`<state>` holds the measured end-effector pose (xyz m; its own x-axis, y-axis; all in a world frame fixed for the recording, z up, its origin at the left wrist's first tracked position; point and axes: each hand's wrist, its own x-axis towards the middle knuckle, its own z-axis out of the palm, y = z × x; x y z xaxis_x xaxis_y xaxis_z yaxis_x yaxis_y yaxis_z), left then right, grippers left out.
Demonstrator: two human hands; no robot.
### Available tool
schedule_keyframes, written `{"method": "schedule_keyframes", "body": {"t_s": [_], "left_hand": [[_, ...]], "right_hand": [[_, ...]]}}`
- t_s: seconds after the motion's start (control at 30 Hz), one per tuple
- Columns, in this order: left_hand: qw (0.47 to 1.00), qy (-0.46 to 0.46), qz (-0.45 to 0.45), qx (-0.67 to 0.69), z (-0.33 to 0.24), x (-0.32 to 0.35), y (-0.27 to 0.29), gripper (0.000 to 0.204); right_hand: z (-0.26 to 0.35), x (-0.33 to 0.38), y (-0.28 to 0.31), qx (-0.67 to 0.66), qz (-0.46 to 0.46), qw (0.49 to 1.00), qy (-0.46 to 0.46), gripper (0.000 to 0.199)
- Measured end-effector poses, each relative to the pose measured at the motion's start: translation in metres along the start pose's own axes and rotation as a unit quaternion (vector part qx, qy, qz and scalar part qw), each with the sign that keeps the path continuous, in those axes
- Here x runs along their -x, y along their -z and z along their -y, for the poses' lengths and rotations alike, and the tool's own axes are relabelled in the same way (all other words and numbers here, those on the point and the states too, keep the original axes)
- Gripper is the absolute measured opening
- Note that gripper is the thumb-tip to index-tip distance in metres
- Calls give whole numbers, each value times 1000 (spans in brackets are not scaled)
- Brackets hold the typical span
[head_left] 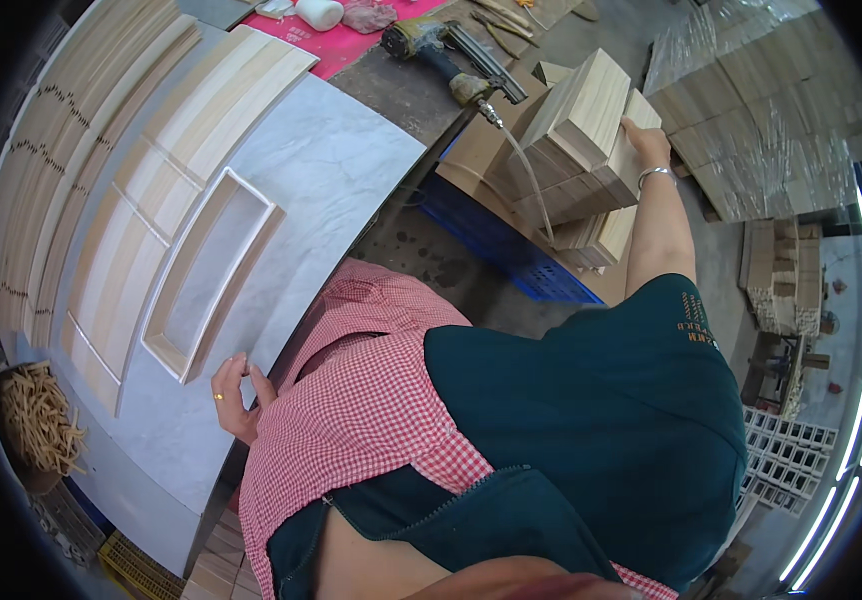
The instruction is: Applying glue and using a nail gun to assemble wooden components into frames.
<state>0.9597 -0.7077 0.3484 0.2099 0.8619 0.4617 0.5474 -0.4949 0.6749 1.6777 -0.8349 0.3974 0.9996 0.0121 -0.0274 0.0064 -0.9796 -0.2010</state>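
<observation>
My right hand (646,145) reaches out to a stack of pale wooden boxes and has its fingers round the end of one wooden box (633,122). Another box (591,105) lies beside it on the stack, nearer the nail gun. My left hand (239,397) is by the near edge of the marble-patterned table (336,150), with loosely bent fingers apart and nothing between them. Just beyond it on the table rests a narrow rectangular wooden frame (232,290).
Flat wooden strips (166,150) and thin slats (61,150) cover the table's left side. A nail gun (461,65) with a hose lies near the box stack. A blue crate (511,262) stands below it. Wrapped stacks (761,110) are at right; a bin of sticks (39,415) sits lower left.
</observation>
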Motion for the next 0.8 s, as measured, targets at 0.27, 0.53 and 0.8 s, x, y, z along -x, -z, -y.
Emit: {"method": "schedule_keyframes", "body": {"t_s": [0.27,0.53,0.8], "left_hand": [[999,16,-37,25,-9,3,3,34],[739,347,32,576,-49,-59,14,41],[747,310,-159,566,-3,-18,64,32]], "right_hand": [[34,21,49,-47,-109,981,156,79],[209,351,30,-192,114,473,852,77],[257,477,3,-104,151,290,939,85]]}}
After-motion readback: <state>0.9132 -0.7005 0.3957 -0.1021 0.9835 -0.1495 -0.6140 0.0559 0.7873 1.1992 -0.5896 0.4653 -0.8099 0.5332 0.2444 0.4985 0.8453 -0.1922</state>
